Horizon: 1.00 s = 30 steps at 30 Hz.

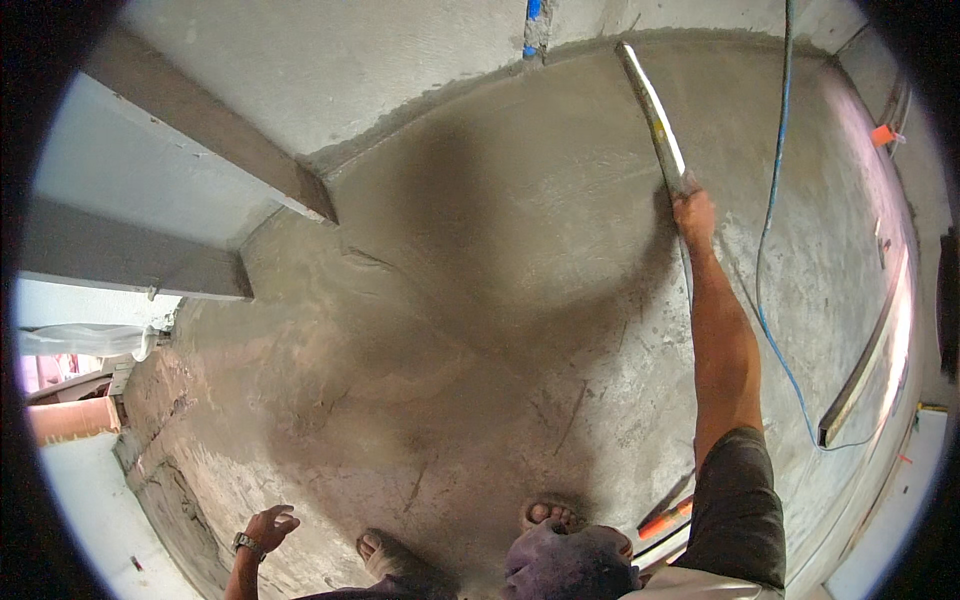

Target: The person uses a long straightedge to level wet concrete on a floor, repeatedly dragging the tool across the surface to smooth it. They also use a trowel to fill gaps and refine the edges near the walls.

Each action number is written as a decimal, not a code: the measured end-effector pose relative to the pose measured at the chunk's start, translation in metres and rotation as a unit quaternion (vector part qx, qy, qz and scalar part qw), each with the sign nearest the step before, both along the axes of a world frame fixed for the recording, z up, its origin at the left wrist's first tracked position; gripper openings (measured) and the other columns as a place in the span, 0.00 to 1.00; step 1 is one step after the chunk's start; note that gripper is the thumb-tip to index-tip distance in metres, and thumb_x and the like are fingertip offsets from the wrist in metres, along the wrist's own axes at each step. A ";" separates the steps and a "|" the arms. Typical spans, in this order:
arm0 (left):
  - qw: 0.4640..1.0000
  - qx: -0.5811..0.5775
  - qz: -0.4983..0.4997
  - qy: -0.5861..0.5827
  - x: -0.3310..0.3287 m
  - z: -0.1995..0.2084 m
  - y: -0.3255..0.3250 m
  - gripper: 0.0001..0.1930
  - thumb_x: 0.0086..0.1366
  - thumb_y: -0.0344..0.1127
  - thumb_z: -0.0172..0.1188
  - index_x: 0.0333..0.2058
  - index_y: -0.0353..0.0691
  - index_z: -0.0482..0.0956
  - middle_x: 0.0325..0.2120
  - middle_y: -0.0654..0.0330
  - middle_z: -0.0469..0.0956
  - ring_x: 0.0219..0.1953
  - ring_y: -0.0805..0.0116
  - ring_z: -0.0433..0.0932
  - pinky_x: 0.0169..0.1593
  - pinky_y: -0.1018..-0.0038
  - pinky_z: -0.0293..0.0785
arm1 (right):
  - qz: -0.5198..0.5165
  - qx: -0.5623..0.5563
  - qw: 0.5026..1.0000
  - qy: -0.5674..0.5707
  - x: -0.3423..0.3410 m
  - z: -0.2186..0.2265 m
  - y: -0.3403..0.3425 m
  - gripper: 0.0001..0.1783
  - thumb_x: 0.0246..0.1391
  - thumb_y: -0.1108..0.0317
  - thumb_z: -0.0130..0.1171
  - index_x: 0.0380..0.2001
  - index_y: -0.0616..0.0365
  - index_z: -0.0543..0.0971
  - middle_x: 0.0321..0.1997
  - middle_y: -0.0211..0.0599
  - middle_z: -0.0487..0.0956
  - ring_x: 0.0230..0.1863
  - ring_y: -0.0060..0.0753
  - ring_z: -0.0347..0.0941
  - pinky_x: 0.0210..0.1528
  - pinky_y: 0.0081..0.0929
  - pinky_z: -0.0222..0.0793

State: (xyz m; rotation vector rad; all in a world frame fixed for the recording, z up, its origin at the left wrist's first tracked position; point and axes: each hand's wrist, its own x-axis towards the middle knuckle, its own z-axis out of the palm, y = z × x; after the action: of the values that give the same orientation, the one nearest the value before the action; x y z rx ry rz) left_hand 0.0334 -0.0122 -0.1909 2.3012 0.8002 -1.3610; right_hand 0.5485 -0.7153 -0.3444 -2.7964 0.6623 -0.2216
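Straightedge bar, upper right of the frame, looks stiff and fairly light, perhaps slippery if damp; mid-length seems the steadiest hold. At upper left a brown beam juts over the cement floor; lower left, the left hand is empty, loosely curled; the right hand grips the bar; rightward, a blue cable could snag it, beyond which lies a rectangular tube

Held bar: one o'clock, in right hand
Left hand: seven o'clock, over floor
Hose: two to four o'clock
Loose bar: three o'clock, near hose
Posts: nine, ten o'clock
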 end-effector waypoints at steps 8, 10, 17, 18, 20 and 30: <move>1.000 -0.006 0.001 -0.024 -0.005 0.001 -0.002 0.28 0.55 0.54 0.60 0.49 0.42 0.73 0.40 0.53 0.79 0.43 0.55 0.78 0.47 0.63 0.73 | 0.031 0.005 0.999 0.008 -0.013 -0.002 0.017 0.28 0.48 0.59 0.56 0.56 0.41 0.68 0.39 0.56 0.77 0.43 0.58 0.73 0.44 0.47 0.68; 1.000 -0.002 -0.006 -0.021 -0.007 0.002 -0.002 0.27 0.55 0.53 0.60 0.49 0.42 0.73 0.40 0.53 0.79 0.42 0.55 0.78 0.46 0.63 0.74 | 0.041 0.012 0.999 0.013 -0.017 0.003 0.023 0.28 0.48 0.60 0.56 0.56 0.41 0.68 0.39 0.56 0.77 0.42 0.58 0.73 0.43 0.47 0.68; 1.000 0.001 0.000 -0.022 -0.007 0.005 -0.006 0.27 0.56 0.52 0.59 0.50 0.42 0.73 0.41 0.52 0.78 0.44 0.55 0.78 0.47 0.62 0.73 | 0.107 -0.024 0.993 -0.034 -0.045 0.015 0.046 0.23 0.49 0.60 0.57 0.51 0.47 0.72 0.33 0.51 0.79 0.37 0.56 0.75 0.39 0.46 0.70; 1.000 -0.002 0.002 -0.022 -0.007 0.004 -0.005 0.27 0.56 0.52 0.59 0.50 0.42 0.73 0.41 0.53 0.78 0.44 0.55 0.78 0.47 0.62 0.73 | 0.109 -0.001 0.994 -0.018 -0.045 0.013 0.043 0.26 0.48 0.61 0.57 0.53 0.44 0.70 0.36 0.52 0.78 0.38 0.56 0.75 0.40 0.46 0.70; 1.000 -0.007 0.007 -0.022 -0.007 0.003 -0.004 0.27 0.56 0.52 0.59 0.50 0.42 0.72 0.42 0.53 0.78 0.44 0.55 0.77 0.47 0.62 0.73 | 0.113 0.045 0.992 0.016 -0.045 0.012 0.041 0.32 0.47 0.63 0.58 0.58 0.38 0.66 0.40 0.54 0.77 0.39 0.54 0.75 0.42 0.45 0.69; 0.998 -0.013 0.018 -0.052 -0.015 0.009 -0.006 0.27 0.56 0.51 0.60 0.50 0.40 0.72 0.42 0.54 0.78 0.44 0.55 0.78 0.47 0.64 0.73 | 0.127 0.034 0.990 0.045 -0.074 0.022 0.071 0.31 0.47 0.67 0.57 0.58 0.38 0.66 0.39 0.53 0.77 0.39 0.56 0.74 0.42 0.45 0.69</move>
State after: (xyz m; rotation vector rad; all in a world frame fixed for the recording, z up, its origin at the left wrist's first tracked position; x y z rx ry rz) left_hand 0.0186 -0.0182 -0.1815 2.3051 0.7817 -1.2198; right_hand 0.4741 -0.6441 -0.3228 -2.8024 0.3193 -0.0228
